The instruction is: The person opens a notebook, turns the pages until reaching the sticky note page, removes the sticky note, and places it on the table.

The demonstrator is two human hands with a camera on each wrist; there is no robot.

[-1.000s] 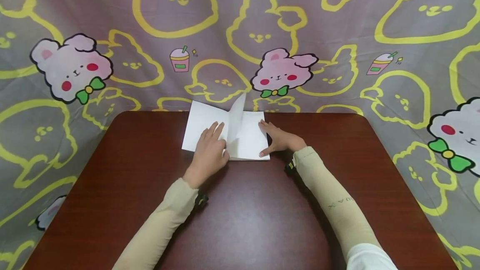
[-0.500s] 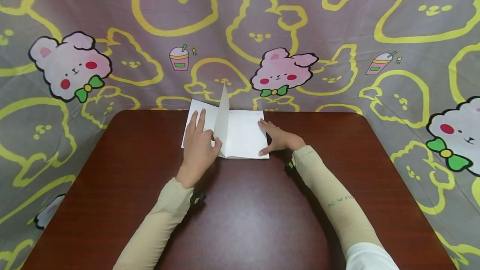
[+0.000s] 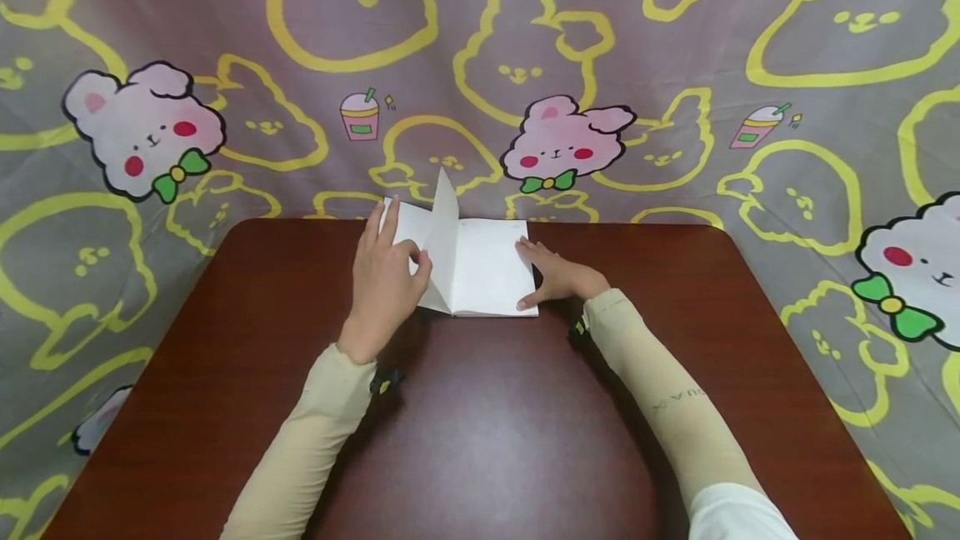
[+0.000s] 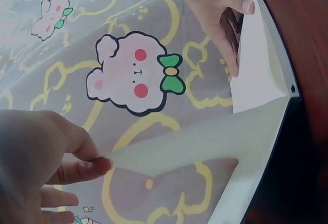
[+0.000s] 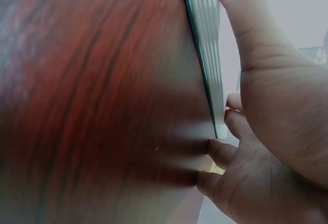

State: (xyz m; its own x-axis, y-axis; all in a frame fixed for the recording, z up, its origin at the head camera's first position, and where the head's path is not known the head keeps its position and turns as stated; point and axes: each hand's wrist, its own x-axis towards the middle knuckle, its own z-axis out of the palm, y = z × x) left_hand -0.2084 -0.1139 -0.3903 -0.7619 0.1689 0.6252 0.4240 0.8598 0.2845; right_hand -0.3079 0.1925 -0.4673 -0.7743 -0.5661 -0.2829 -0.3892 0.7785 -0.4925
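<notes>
An open notebook (image 3: 491, 269) with white pages lies at the far side of the table. One leaf (image 3: 446, 232) stands up from its spine. My left hand (image 3: 384, 282) pinches the free edge of that leaf between thumb and index finger, the other fingers spread; the left wrist view shows the leaf (image 4: 189, 142) stretched toward the fingertips. My right hand (image 3: 562, 275) rests on the right edge of the notebook, thumb on the near corner and fingers farther up. In the right wrist view, the stacked page edges (image 5: 207, 39) show beside the thumb, and some fingertips reach the tabletop.
The dark reddish-brown table (image 3: 480, 440) has rounded far corners. A grey curtain (image 3: 675, 48) with yellow outlines and rabbit faces hangs right behind its far edge and along both sides. A small black device (image 3: 386, 382) sits at the left wrist.
My left hand has moved left, drawing the standing leaf from the right side over toward the left page. The right hand stays on the notebook's right edge.
</notes>
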